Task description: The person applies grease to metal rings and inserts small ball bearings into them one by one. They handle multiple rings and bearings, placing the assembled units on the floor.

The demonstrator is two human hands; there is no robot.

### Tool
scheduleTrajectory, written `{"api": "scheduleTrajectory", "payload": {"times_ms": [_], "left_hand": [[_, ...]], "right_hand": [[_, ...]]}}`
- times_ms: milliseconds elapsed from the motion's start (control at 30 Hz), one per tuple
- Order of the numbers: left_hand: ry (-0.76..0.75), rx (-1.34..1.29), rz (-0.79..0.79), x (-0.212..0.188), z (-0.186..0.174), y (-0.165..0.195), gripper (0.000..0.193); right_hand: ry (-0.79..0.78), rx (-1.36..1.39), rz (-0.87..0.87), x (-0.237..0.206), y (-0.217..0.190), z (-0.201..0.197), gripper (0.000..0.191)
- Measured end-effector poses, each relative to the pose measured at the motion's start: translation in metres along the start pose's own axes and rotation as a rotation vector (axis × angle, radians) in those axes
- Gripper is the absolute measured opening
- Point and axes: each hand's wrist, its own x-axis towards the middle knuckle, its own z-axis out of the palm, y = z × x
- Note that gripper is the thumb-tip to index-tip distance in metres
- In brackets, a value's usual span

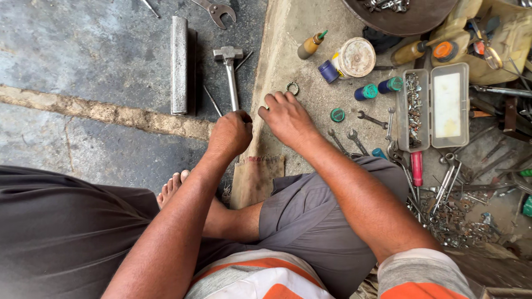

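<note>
Left hand point(230, 134) was closed around the hammer point(229, 72) handle; right hand point(285, 117) lay open, fingers spread, near a small ring point(292, 88).

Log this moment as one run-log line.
left hand: closed on hammer handle | right hand: open on concrete ledge, near small ring

Steel hammer point(230, 72) flat on grey floor, head away, handle end under fist.
</note>
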Motion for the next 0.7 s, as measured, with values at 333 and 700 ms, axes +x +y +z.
{"api": "scheduleTrajectory", "payload": {"times_ms": [333,700], "left_hand": [[0.306,0.243,0.421,-0.023,-0.019,0.021,0.038],[0.377,0.778,0.633,-0.070,-0.008,0.064,0.043]], "right_hand": [[0.364,1.239,0.517,-0.011,0.063,0.009,0.026],[0.357,1.925,0.511,-0.031,0.086,-0.018,0.010]]}}
